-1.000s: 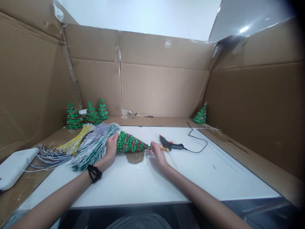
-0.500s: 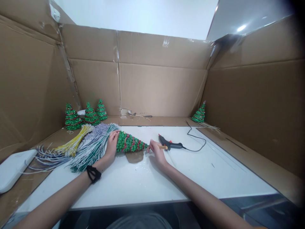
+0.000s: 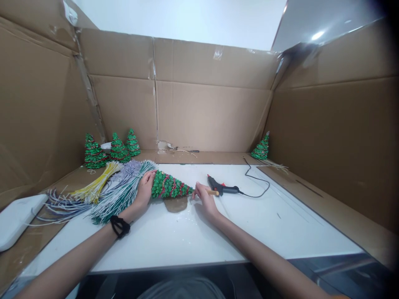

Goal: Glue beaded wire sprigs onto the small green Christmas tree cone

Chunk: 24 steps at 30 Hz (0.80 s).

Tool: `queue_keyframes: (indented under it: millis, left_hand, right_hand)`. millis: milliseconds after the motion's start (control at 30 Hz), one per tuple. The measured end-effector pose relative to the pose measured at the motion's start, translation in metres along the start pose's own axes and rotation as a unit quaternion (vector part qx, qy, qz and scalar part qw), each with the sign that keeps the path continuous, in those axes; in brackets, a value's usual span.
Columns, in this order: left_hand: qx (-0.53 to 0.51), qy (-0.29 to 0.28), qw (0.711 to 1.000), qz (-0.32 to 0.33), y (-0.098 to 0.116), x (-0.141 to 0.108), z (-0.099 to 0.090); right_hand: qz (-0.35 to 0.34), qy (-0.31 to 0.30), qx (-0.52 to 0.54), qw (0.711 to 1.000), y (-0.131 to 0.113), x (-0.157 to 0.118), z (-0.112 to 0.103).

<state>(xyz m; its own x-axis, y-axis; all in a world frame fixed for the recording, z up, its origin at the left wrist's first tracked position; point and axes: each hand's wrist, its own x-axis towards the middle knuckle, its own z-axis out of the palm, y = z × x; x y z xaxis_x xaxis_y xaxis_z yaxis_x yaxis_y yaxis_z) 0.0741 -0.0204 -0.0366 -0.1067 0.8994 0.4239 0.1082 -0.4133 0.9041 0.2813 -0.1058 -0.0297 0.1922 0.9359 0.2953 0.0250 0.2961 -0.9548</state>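
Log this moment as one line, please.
left hand: holding base end of sideways Christmas tree | right hand: gripping tan stick by tree's tip | hot glue gun: lying on white tabletop

Five green trees (image 3: 172, 185), two hands (image 3: 145, 189) — at least three bundles (image 3: 122, 195) — one glue gun (image 3: 220, 187), one wristband (image 3: 116, 224).
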Motion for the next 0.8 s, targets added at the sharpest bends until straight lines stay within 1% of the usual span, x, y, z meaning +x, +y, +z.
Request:
queue_keyframes:
  millis: [233, 467, 600, 667, 700, 733, 767, 800]
  left_hand:
    - [0.037, -0.002, 0.999, 0.009, 0.002, 0.000, -0.003]
    - [0.045, 0.004, 0.999, 0.013, 0.003, -0.001, -0.003]
    - [0.046, 0.004, 0.999, 0.021, 0.007, 0.001, -0.001]
    - [0.097, -0.014, 0.994, 0.039, 0.014, 0.005, -0.003]
    - [0.146, -0.026, 0.987, 0.054, 0.018, 0.007, -0.005]
    - [0.208, -0.035, 0.975, 0.072, 0.024, 0.010, -0.009]
    - [0.281, -0.038, 0.954, 0.094, 0.031, 0.013, -0.014]
    - [0.353, -0.034, 0.928, 0.117, 0.039, 0.016, -0.020]
  right_hand:
    - [0.000, 0.002, -0.010, 1.000, 0.000, 0.000, 0.000]
    - [-0.002, -0.005, -0.010, 1.000, 0.001, 0.000, -0.001]
    - [0.016, -0.005, -0.004, 1.000, -0.003, 0.000, 0.001]
    - [0.028, 0.000, 0.003, 1.000, -0.004, 0.001, 0.002]
    - [0.030, 0.005, 0.010, 0.999, -0.004, 0.002, 0.002]
    - [0.030, 0.011, 0.017, 0.999, -0.005, 0.002, 0.002]
    - [0.027, 0.017, 0.024, 0.999, -0.005, 0.002, 0.001]
    - [0.023, 0.020, 0.029, 0.999, -0.006, 0.002, 0.001]
